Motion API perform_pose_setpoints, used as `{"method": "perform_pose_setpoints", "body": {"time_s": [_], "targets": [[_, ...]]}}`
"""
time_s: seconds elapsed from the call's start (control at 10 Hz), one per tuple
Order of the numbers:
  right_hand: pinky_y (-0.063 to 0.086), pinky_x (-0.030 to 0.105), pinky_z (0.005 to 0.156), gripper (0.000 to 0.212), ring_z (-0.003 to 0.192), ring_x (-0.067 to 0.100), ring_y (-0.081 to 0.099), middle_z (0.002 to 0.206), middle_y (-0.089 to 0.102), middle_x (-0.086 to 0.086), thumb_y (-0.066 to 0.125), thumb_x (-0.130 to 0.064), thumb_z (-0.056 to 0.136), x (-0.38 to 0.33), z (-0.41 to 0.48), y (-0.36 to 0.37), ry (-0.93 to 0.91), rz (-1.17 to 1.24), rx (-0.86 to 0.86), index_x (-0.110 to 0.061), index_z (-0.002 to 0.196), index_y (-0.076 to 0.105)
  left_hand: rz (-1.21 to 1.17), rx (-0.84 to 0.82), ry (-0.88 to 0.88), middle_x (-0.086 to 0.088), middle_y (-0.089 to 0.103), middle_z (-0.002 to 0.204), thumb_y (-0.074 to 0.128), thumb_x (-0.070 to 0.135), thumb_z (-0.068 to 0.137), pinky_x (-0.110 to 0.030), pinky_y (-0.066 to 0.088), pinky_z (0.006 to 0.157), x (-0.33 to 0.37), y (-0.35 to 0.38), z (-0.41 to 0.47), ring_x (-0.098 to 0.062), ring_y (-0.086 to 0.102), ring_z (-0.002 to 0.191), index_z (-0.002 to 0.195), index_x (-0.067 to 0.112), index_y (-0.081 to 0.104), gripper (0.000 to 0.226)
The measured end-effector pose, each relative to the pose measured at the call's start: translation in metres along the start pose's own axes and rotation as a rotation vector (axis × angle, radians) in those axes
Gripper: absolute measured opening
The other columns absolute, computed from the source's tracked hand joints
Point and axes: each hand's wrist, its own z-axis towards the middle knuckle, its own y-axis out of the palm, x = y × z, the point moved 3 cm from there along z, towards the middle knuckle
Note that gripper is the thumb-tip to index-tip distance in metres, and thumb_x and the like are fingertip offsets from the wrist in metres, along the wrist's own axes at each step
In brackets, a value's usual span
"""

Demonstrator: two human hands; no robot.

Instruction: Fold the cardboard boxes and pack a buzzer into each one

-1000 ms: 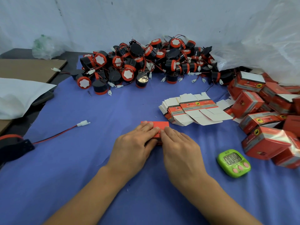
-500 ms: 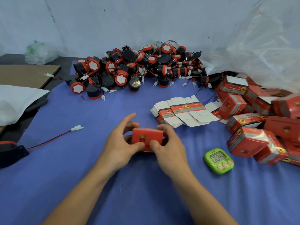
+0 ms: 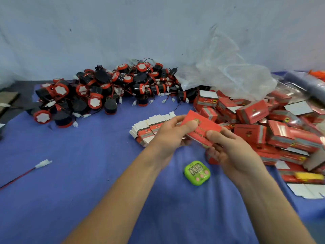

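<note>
A closed red cardboard box (image 3: 202,127) is held tilted in the air above the blue cloth, just left of the heap of packed red boxes (image 3: 267,124). My left hand (image 3: 172,134) grips its left end, thumb on top. My right hand (image 3: 226,148) grips its right end from the near side. A stack of flat unfolded boxes (image 3: 147,127) lies behind my left hand. The pile of black and red buzzers (image 3: 105,90) with wires sits at the back of the cloth.
A green timer (image 3: 197,172) lies on the cloth under my hands. A crumpled clear plastic bag (image 3: 228,74) rises behind the packed boxes. A red wire with a white plug (image 3: 43,163) trails in from the left. The blue cloth (image 3: 79,173) covers the table.
Both hands lifted the red box off the cloth and carried it right, toward the heap of packed boxes. The camera swung right with them.
</note>
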Motion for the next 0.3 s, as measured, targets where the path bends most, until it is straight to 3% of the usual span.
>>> {"method": "perform_pose_setpoints", "body": {"time_s": [0.1,0.2,0.3], "targets": [[0.062,0.027,0.068,0.019,0.077,0.016,0.076,0.094,0.075,0.009,0.074,-0.018,0.082,-0.028,0.005,-0.030,-0.064,0.252,0.215,-0.009,0.099,0.069,-0.146,-0.007,-0.054,-0.004,0.062,0.130,0.067,0.031,0.100,-0.037,0.054,0.098,0.008,0.047,0.021,-0.016,0.061,0.106,0.149,0.013,0.043,0.058],[0.064,0.032,0.066,0.021,0.082,0.028,0.077,0.109,0.068,0.021,0.070,-0.016,0.095,-0.032,0.006,-0.055,0.014,0.185,0.373,-0.001,0.108,0.064,-0.118,0.047,-0.082,0.000,0.062,0.128,0.069,0.026,0.099,-0.036,0.051,0.100,0.000,0.061,0.025,-0.008,0.061,0.101,0.145,0.020,0.047,0.051],[0.064,0.031,0.061,0.047,0.075,0.026,0.078,0.109,0.070,0.021,0.063,-0.003,0.095,-0.020,-0.004,-0.060,0.026,0.095,0.380,-0.003,0.140,0.048,-0.019,0.150,-0.005,0.002,0.067,0.118,0.067,0.006,0.096,-0.021,0.051,0.088,-0.018,0.043,0.002,-0.007,0.064,0.100,0.115,0.027,0.064,0.028]]}}
